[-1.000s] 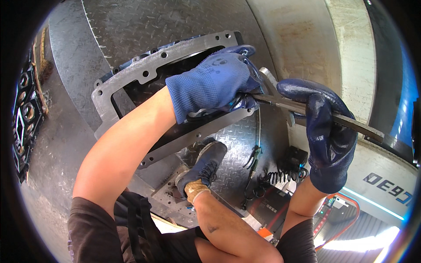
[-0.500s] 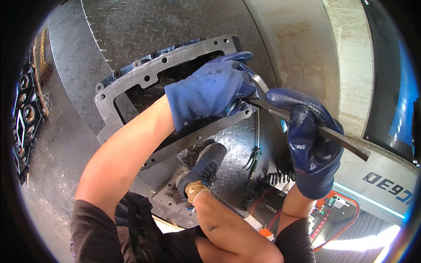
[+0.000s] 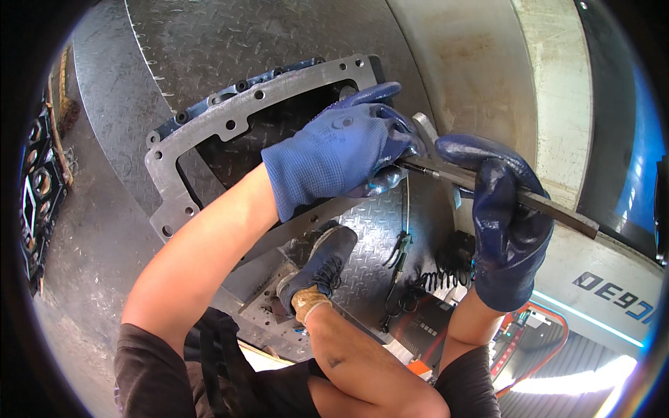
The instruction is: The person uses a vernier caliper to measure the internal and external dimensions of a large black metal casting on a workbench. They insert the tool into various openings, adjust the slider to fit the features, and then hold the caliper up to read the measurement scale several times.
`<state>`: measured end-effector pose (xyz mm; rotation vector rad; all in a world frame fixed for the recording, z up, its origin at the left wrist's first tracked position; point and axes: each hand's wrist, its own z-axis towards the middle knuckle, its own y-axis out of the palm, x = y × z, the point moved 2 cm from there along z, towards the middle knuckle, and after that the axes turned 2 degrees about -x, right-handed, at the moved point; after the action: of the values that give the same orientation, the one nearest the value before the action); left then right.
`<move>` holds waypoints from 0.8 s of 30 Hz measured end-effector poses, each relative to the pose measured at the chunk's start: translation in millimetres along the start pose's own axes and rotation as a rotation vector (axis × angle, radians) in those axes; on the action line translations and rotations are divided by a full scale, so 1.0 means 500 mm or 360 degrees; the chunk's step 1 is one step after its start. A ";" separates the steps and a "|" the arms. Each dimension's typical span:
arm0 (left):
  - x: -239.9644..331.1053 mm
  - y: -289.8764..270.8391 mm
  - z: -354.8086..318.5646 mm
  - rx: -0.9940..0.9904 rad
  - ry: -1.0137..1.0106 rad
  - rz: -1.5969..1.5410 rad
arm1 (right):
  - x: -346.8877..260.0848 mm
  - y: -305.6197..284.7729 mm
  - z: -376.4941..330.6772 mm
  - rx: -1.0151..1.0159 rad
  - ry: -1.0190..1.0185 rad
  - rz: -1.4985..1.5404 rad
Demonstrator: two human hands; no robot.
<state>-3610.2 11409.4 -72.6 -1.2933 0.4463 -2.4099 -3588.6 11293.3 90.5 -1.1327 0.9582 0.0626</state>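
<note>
Both of my hands wear blue coated work gloves. My left hand (image 3: 348,146) is closed around the dark, narrower end of a long flat metal bar (image 3: 557,214), above the right side of a grey metal frame (image 3: 167,174). Further along the same bar, my right hand (image 3: 512,209) is wrapped round it, and the bar's squared end sticks out past the glove. A short light metal piece (image 3: 424,127) shows between the two gloves; what it belongs to, I cannot tell. The frame has a big opening and several bolt holes along its rim.
A tread-plate floor (image 3: 279,31) lies under the frame. A shoe (image 3: 317,268) is close to its near edge. An air gun with a hose (image 3: 401,254) and a black coiled hose (image 3: 442,279) lie right of it. Dark perforated parts (image 3: 42,181) are at far left; a pale machine panel (image 3: 550,90) rises right.
Both hands have shifted a little to the right, and the bar with them. More of its dark, narrow end shows beside my left glove. The frame appears slightly further left in view.
</note>
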 end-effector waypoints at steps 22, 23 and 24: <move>0.119 0.052 -0.034 0.0801 -0.0696 0.0274 | -0.009 0.015 0.001 -0.0009 0.0048 -0.0114; 0.115 0.058 -0.028 0.0804 -0.0687 0.0246 | -0.008 0.014 0.002 0.0001 0.0015 -0.0139; 0.111 0.061 -0.024 0.0807 -0.0679 0.0219 | -0.007 0.014 0.002 0.0009 -0.0018 -0.0164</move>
<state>-3643.8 11358.2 -52.1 -1.4182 -0.1813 -1.8837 -3593.5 11298.7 87.8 -1.1734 0.8881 -0.0173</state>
